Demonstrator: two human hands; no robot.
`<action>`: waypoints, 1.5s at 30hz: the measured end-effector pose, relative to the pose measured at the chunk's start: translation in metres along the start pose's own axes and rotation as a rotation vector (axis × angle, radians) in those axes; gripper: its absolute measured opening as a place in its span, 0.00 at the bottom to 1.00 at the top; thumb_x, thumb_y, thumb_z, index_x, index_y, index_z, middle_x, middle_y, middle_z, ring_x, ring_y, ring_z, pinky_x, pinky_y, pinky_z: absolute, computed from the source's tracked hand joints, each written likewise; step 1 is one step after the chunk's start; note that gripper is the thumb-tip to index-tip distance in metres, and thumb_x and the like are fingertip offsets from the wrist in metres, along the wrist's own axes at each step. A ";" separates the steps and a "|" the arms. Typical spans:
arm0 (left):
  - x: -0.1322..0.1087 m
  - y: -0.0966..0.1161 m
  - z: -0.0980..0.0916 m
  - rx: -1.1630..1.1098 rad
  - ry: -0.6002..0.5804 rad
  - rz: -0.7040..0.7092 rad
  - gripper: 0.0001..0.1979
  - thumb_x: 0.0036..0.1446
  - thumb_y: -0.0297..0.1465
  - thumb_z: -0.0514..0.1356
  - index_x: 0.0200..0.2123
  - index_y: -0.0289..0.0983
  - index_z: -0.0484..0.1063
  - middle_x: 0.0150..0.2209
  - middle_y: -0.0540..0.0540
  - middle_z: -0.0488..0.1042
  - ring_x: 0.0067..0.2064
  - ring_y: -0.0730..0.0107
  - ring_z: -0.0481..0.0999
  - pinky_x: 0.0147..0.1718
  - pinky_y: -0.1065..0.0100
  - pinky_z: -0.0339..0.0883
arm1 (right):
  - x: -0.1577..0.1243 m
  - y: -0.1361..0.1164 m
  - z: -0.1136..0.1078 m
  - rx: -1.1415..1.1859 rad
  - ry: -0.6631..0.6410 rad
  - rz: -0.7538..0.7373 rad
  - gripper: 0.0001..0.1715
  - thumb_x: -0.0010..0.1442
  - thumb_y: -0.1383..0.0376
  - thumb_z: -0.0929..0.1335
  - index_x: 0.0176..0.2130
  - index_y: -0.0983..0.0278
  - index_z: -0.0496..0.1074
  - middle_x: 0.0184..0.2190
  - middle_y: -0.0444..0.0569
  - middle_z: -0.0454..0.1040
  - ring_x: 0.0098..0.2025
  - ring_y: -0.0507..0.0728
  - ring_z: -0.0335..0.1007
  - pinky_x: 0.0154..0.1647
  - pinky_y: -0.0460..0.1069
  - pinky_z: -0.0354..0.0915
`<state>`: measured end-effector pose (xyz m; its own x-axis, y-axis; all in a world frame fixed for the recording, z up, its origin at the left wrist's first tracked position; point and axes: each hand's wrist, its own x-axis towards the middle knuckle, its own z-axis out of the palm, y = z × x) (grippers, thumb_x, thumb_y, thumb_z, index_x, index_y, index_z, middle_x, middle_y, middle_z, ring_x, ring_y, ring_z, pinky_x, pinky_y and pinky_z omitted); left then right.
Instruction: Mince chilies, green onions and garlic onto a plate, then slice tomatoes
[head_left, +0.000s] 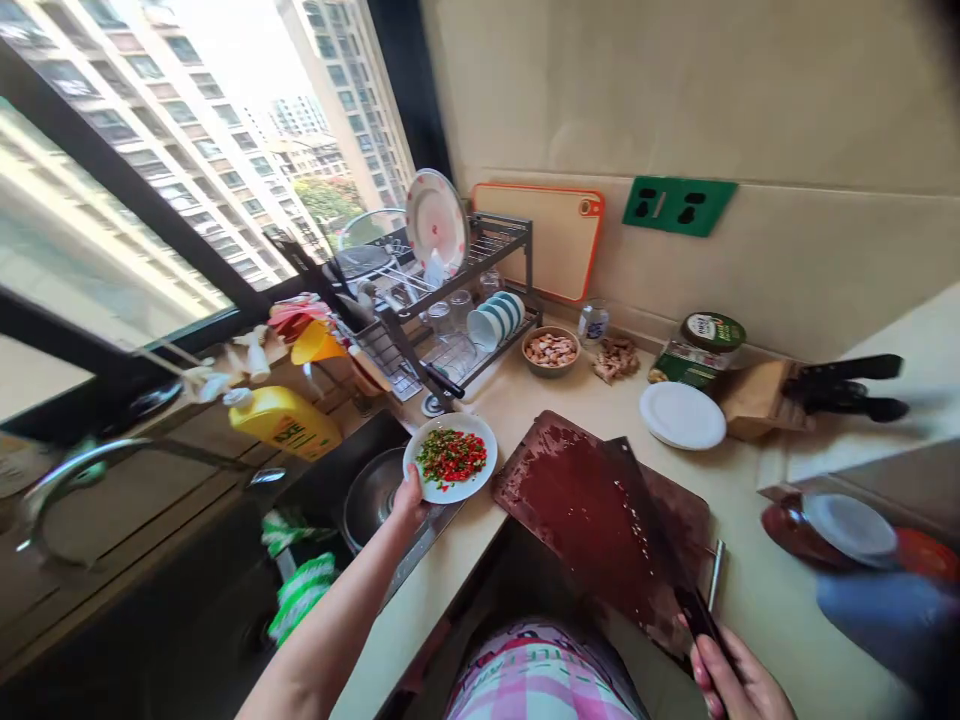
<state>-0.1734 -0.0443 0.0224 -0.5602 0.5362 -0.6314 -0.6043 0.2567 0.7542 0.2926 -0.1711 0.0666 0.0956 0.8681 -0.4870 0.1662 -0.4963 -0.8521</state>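
My left hand (410,500) grips the near rim of a white plate (485,470), its thumb on top. Chopped red and green chillies (454,457) lie in a heap on that plate. At the lower right, my right hand (731,670) is closed round the black handle of a cleaver (652,510). The cleaver's dark blade slants over the wet reddish-brown cutting board (570,500), with small pale bits stuck along it. Whether the blade touches the board I cannot tell.
A dish rack (480,270) stands at the back beside the window. Along the wall are a bowl of chopped pieces (551,350), a white dish (682,415) and a knife block (757,395). On the left is the dark sink (225,570) with a pan (371,500) and a yellow detergent bottle (285,420) near it.
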 end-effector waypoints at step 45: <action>-0.014 0.063 0.058 1.462 -0.326 1.057 0.10 0.55 0.29 0.53 0.34 0.39 0.74 0.35 0.43 0.74 0.43 0.57 0.70 0.45 0.60 0.56 | 0.035 -0.157 0.141 -1.464 0.263 -1.175 0.13 0.54 0.67 0.67 0.42 0.63 0.71 0.27 0.47 0.71 0.29 0.55 0.65 0.32 0.50 0.54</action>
<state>-0.1703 0.0111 0.0898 -0.1066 0.9912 0.0789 0.9081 0.0647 0.4137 0.1316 -0.0630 0.1562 -0.5669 0.7681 0.2977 0.8237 0.5324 0.1949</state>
